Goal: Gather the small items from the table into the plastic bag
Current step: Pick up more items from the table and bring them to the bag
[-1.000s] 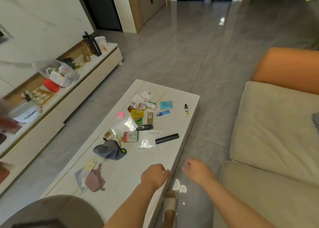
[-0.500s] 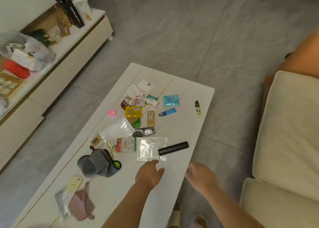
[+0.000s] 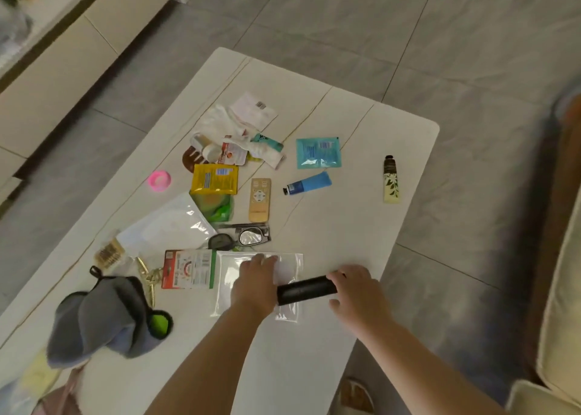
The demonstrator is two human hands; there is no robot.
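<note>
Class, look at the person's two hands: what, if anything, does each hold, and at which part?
The right hand grips the black cylinder at its right end. The left hand rests on the clear plastic bag, holding nothing.

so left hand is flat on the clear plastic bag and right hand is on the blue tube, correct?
Not quite. The head view shows the left hand resting on the clear plastic bag as you say, but the right hand is on the black cylinder lying across the bag's edge. The blue tube lies untouched farther up the table.
</note>
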